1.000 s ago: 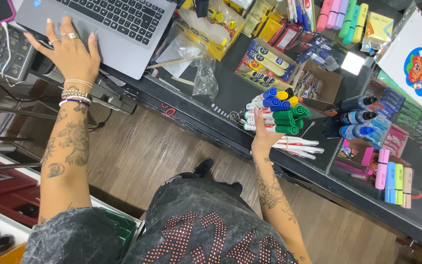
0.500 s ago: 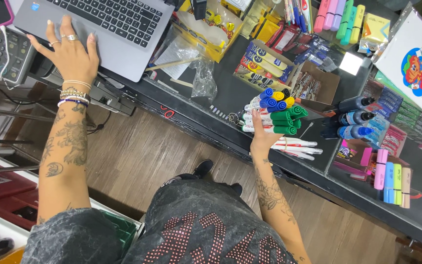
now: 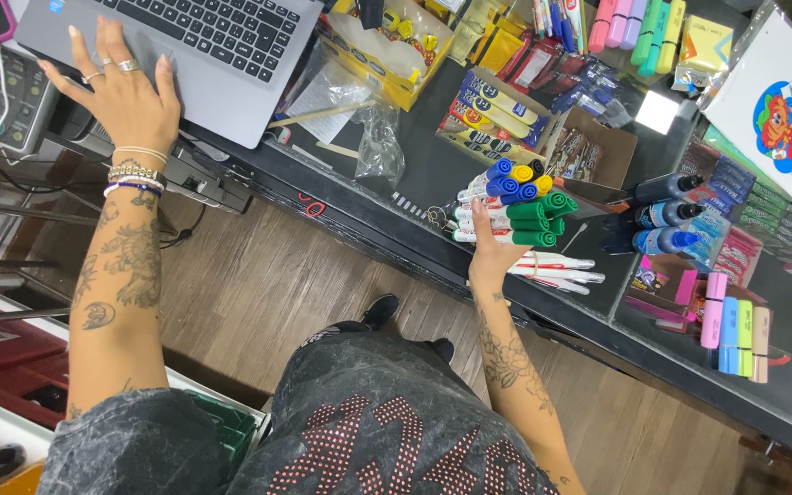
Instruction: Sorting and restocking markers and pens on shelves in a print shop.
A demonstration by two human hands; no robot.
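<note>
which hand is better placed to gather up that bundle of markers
Right. The right hand already rests against the marker bundle on the dark counter, fingers on the white barrels. The left hand lies flat on the laptop, far across the counter.

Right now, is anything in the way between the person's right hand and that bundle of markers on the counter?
Nothing visible is. The right hand already rests against the bundle of markers on the dark counter, fingers on their white barrels. The left hand lies apart on the laptop.
</note>
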